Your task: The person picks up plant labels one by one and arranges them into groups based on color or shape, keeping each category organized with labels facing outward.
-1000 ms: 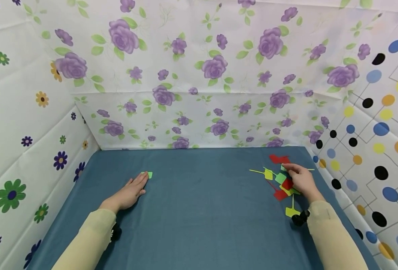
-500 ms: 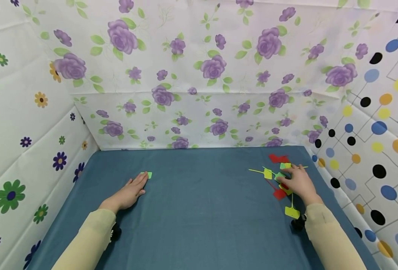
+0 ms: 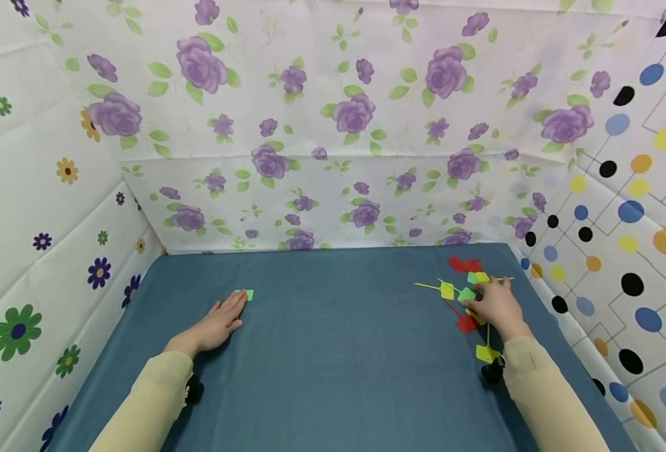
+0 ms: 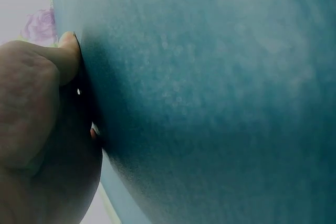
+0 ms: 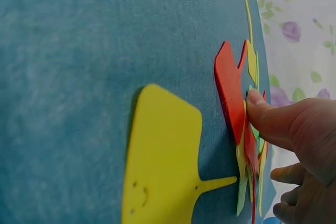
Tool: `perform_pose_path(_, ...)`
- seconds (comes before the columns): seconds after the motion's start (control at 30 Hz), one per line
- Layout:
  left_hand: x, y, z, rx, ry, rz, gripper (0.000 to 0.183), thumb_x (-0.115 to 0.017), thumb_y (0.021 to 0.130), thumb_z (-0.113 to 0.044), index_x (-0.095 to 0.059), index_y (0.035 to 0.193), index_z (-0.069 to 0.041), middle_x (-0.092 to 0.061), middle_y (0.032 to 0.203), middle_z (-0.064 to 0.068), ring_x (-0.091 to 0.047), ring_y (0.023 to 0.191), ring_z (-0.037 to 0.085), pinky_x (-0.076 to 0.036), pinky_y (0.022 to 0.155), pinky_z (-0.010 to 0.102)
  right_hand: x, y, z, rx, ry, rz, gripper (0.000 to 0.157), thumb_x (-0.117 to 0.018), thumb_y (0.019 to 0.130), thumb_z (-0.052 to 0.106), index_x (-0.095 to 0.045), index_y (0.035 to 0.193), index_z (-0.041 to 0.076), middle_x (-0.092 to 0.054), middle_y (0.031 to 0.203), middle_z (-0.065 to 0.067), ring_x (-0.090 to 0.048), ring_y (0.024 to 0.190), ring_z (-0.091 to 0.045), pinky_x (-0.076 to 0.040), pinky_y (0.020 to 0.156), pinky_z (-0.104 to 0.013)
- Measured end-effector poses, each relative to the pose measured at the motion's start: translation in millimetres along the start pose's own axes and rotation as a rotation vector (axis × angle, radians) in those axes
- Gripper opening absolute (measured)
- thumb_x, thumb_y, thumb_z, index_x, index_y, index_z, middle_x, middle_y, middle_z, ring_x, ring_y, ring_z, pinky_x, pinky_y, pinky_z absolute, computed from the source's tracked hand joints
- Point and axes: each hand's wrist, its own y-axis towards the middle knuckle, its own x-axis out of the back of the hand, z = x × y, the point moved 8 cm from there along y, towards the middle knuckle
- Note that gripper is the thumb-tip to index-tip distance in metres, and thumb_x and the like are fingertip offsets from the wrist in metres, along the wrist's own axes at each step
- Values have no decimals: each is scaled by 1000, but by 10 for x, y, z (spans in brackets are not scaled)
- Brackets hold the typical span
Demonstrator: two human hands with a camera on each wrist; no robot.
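My left hand (image 3: 211, 325) lies flat on the blue cloth in the head view, its straight fingertips resting on a small green plastic tag (image 3: 249, 294). Most of that tag is hidden under them. On the right, my right hand (image 3: 499, 306) reaches over a loose pile of flat plastic tags with thin stems, thumb and fingers spread apart. Its thumb touches the pile beside a green tag (image 3: 466, 294); a red tag lies partly under the hand. In the right wrist view, the thumb (image 5: 268, 116) is against overlapping red, yellow and green tags.
Around the pile lie a yellow tag (image 3: 447, 290), red tags (image 3: 464, 265) at the back and another red tag (image 3: 467, 324) in front. A yellow tag (image 5: 160, 156) lies nearer the right wrist. Patterned cloth walls (image 3: 338, 157) enclose the table at back and sides.
My right hand has shifted slightly left and spread its thumb and fingers, uncovering a green and yellow tag at the pile's back. My left hand has stayed still.
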Motion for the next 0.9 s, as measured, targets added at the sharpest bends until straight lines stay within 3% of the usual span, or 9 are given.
perform_pose_path(0.3, -46, 46, 75, 42, 13, 5, 71, -48, 116, -28, -13, 171, -1, -3, 179, 17, 0, 164, 40, 0, 128, 68, 8, 13, 47, -58, -23, 5, 57, -82, 97, 29, -66, 139, -6, -24, 161, -46, -3, 152, -66, -42, 104, -81)
perform_pose_path(0.57, -42, 29, 70, 30, 18, -5, 71, -48, 116, -30, -14, 171, -1, -4, 179, 17, 0, 164, 40, 0, 128, 68, -31, 18, 8, -79, -23, 6, 58, -82, 96, 30, -65, 139, -6, -26, 160, -45, -6, 151, -66, -45, 101, -80)
perform_pose_path(0.9, -62, 53, 124, 29, 10, -17, 72, -49, 115, -32, -15, 171, -1, -4, 179, 17, 0, 164, 41, 0, 127, 69, -49, 30, 11, -90, -6, 24, 60, -80, 97, 30, -62, 143, -5, -22, 162, -44, 0, 153, -65, -43, 102, -81)
